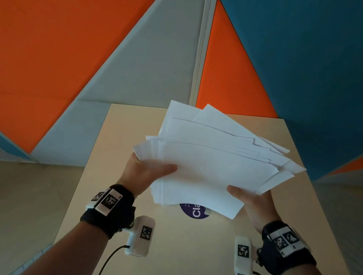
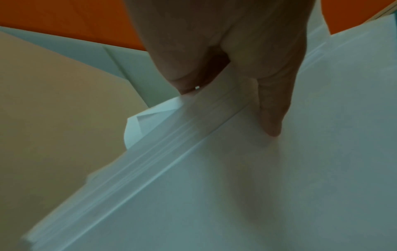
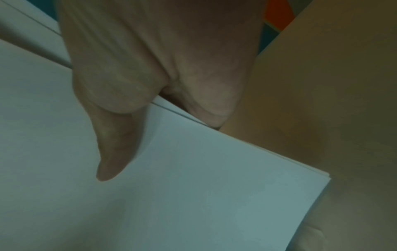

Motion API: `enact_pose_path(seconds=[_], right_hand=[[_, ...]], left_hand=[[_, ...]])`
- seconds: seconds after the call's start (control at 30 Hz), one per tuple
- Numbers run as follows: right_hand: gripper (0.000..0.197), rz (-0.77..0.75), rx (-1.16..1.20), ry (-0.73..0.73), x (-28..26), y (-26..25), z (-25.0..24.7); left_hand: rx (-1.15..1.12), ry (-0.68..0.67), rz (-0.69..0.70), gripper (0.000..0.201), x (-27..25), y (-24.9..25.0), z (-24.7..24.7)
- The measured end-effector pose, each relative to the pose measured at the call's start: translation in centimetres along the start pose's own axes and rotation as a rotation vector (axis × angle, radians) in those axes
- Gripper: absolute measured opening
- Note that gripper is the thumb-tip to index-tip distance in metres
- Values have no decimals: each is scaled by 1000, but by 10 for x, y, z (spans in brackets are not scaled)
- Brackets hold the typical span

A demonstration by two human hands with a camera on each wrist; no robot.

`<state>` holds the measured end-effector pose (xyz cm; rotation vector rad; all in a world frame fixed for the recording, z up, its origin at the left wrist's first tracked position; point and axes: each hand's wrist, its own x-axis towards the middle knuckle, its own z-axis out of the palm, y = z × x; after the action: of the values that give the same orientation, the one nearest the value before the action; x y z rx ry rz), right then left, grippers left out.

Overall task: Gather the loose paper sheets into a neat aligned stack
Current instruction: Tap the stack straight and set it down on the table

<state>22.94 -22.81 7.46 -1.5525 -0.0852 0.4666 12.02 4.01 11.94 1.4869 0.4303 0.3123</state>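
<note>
A fanned bundle of white paper sheets (image 1: 209, 163) is lifted above the light wooden table (image 1: 122, 135), its far edges splayed and uneven. My left hand (image 1: 147, 172) grips the bundle's left edge, thumb lying on top. My right hand (image 1: 252, 202) grips the lower right edge, thumb on top, fingers hidden below. In the left wrist view the left hand (image 2: 225, 68) pinches the staggered paper sheets (image 2: 257, 186). In the right wrist view the right hand's thumb (image 3: 114, 144) presses on the paper sheets (image 3: 193, 186), whose near corner looks fairly even.
A round purple sticker (image 1: 194, 212) with white letters lies on the table under the bundle. Orange, grey and teal wall panels (image 1: 51, 43) rise behind the table. Beige floor (image 1: 10, 203) runs along the table's left side. Cables trail from both wrist cameras.
</note>
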Motion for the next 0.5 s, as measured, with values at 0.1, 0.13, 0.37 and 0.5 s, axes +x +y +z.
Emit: enact_pose_path(seconds=[0.1,0.13,0.37,0.5], right_hand=[[36,-12,-16,-18,-5,0,-2],[36,-10,-20,-24,-6,0,-2],[42,-27,23,-27,-6,2,-6],[39,-21,31,-54,-8,0,-1]], left_hand=[[35,-37,23,52,-2,5,2],[36,-43,21,55,-3,5,3],[-38,-25,10,42,-6,9,2],[-29,-52,17,53,-9,15,9]])
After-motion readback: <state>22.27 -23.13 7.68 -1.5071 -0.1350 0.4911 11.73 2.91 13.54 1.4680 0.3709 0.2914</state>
